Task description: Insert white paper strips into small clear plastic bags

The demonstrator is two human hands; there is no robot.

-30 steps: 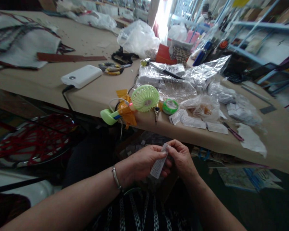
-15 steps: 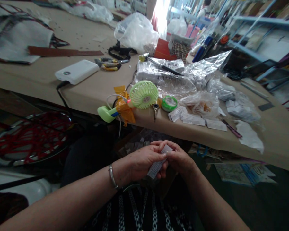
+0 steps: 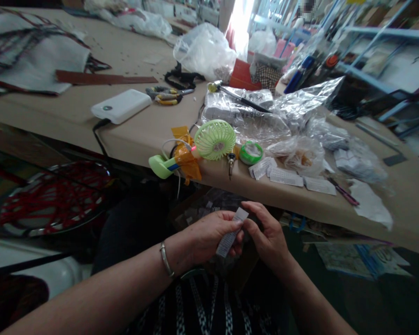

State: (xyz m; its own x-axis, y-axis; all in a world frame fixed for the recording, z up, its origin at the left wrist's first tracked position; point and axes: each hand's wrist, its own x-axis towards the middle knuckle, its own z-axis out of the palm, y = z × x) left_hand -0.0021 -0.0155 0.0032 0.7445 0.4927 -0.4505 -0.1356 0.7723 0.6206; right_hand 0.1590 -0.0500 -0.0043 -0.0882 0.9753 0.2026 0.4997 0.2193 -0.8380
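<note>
label (image 3: 226,242), brown table (image 3: 66,114) (cluttered); blue shelves (image 3: 380,32)

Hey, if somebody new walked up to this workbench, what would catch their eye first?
Probably the light-green plastic fan, held by shiny orange tape at the table's near edge. Next, perhaps the white rounded power bank to its left, and the big translucent plastic bag behind. Below the edge, the left hand pinches a narrow white printed label.
</note>
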